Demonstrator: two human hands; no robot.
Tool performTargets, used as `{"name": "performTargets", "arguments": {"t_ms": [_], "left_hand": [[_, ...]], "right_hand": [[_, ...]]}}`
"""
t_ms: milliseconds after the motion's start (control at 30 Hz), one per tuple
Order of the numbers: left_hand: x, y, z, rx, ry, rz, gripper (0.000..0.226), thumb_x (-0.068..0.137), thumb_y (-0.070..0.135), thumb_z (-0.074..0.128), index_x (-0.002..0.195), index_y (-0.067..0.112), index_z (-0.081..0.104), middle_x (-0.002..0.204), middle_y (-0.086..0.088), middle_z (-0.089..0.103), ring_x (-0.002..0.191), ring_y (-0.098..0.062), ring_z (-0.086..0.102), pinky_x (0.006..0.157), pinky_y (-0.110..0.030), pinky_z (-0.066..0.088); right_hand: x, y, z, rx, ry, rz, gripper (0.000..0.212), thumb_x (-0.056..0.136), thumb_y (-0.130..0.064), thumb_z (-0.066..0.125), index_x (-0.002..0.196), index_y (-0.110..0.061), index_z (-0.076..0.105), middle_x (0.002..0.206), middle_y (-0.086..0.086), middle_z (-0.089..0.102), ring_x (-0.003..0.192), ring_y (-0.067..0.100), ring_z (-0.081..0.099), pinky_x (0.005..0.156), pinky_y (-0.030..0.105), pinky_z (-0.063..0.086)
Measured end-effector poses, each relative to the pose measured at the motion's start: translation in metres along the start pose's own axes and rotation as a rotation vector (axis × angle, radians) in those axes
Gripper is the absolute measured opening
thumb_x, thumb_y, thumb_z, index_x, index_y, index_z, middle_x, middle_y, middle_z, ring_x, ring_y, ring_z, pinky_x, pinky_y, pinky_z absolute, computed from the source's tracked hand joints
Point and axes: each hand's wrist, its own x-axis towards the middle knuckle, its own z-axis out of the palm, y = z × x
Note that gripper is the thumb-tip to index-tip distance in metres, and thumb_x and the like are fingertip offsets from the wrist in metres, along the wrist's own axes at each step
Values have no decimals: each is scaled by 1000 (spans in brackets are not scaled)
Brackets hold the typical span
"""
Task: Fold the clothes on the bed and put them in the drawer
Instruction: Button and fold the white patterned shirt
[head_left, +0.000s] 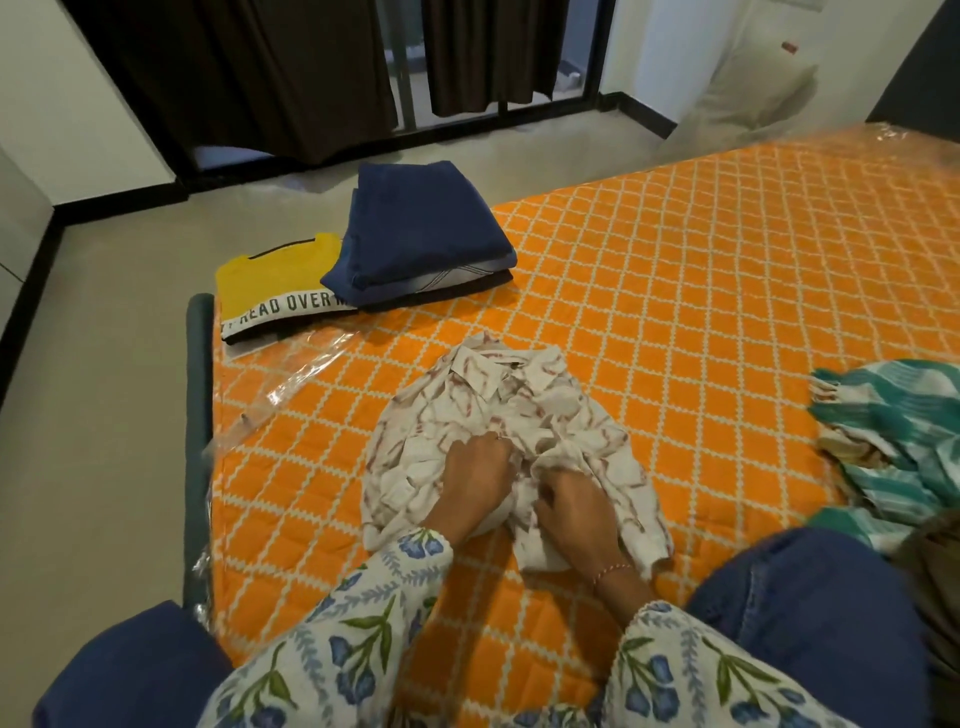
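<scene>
Gripping the shirt (498, 436) mid-bed, my left hand (475, 480) and right hand (574, 512) curl their fingers into its near folds. Right lies a teal cloth (898, 441); far left, folded blue clothes (415, 234) overlap a yellow tee (275, 283).

Grey floor (104, 415), white walls (62, 114) w/ black skirting — dark curtains (249, 67) by window.

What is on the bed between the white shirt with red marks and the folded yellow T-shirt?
In the head view, only orange diamond-patterned bedspread and a crinkled clear plastic sheet lie between the white red-patterned shirt and the folded yellow T-shirt.
</scene>
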Motion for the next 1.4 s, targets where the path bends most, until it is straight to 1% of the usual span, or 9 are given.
{"name": "performTargets", "arguments": {"t_ms": [167, 300, 400, 500, 667, 867, 1000, 1200, 1400], "left_hand": [[-8, 14, -9, 41, 5, -67, 11, 85, 3, 53, 85, 6, 64, 87, -13, 66, 83, -29, 64, 64, -29, 40], [-9, 13, -4, 8, 121, -92, 42, 28, 7, 87, 40, 18, 48, 39, -1, 47, 33, -16, 50, 32, -15, 24], [-17, 13, 1, -22, 96, -159, 25, 72, 13, 73, 64, 21, 50, 71, -3, 63, 68, -18, 63, 50, -25, 32], [-15, 9, 2, -133, 47, -209, 14, 90, 3, 44, 85, 12, 53, 97, -10, 61, 93, -30, 61, 63, -31, 35], [-4, 3, -25, -457, 52, -247, 19, 85, 4, 53, 71, 7, 65, 69, -10, 64, 69, -28, 63, 59, -34, 53], [6, -6, -68, -502, 155, -274, 18, 86, 9, 59, 71, 12, 70, 74, -6, 67, 71, -23, 62, 62, -33, 52], [12, -9, -93, -615, 179, -269, 22, 84, 7, 62, 64, 15, 63, 69, -1, 65, 76, -22, 66, 70, -38, 56], [12, -13, -151, -674, 338, -197, 29, 81, -4, 57, 60, 17, 58, 71, -12, 70, 72, -27, 68, 70, -42, 57], [-2, -11, -205, -1207, 322, -153, 17, 85, -3, 61, 73, 8, 64, 71, -10, 64, 65, -16, 62, 60, -18, 54]], "right_hand": [[-8, 4, -4, -216, -168, 100, 59, 82, -62, 56, 129, -25, 55, 120, 1, 64, 109, 21, 60, 80, 29, 48], [-11, -4, -1, -287, -207, 154, 25, 94, -35, 52, 110, -18, 61, 110, 8, 66, 99, 26, 63, 69, 28, 44], [-7, -1, -4, -48, -126, 241, 16, 93, -23, 52, 89, -13, 63, 96, 12, 68, 90, 29, 64, 60, 26, 38], [-1, 8, -16, 213, -77, 258, 29, 86, -9, 59, 58, -15, 60, 59, 4, 58, 53, 14, 52, 44, 18, 28], [9, 4, -47, 560, 83, 331, 56, 81, -10, 73, 39, -25, 39, 29, -11, 34, 35, 3, 34, 40, 14, 23], [33, -14, -74, 929, 54, 304, 19, 88, 0, 63, 71, 6, 57, 67, 13, 47, 56, 20, 44, 48, 24, 38], [44, -25, -92, 822, 136, 246, 12, 88, -6, 66, 77, -9, 65, 59, 6, 58, 41, 9, 53, 43, 21, 44], [57, -46, -126, 782, 257, 55, 11, 86, -7, 68, 75, -5, 69, 67, 7, 65, 65, 19, 63, 65, 34, 54], [69, -63, -170, 1328, -92, 252, 16, 96, -8, 50, 85, -13, 60, 68, 2, 58, 61, 12, 56, 56, 26, 50]]}}
